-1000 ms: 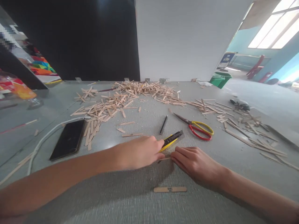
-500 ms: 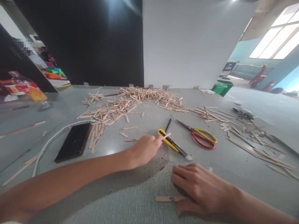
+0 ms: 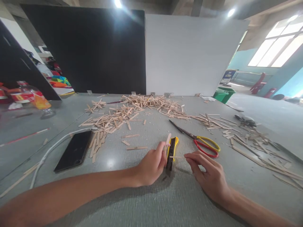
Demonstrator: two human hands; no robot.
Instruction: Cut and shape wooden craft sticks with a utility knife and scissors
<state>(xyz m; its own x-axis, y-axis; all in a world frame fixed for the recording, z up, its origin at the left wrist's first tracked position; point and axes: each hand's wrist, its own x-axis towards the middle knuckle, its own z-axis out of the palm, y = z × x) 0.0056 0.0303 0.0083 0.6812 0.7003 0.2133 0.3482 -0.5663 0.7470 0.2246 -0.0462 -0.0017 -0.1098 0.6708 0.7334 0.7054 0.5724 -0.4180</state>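
My left hand is closed, with a pale flat wooden stick pinched between thumb and forefinger and pointing up. Right against its fingers is a yellow and black utility knife; whether they also grip the knife I cannot tell. My right hand pinches one end of a thin wooden stick, whose other end reaches across the knife. Scissors with one yellow and one red handle lie beyond my right hand, blades pointing away to the left. A notched wooden stick lies left of the knife.
A large heap of wooden sticks spreads along the back of the grey table, below a black and white panel. A phone with a white cable lies left. Longer strips and a dark bundle lie right.
My right hand has risen from the near table, and the stick beside it there is now in its pinch. The knife has turned nearer upright in view, against my left hand. The camera has tilted up slightly.
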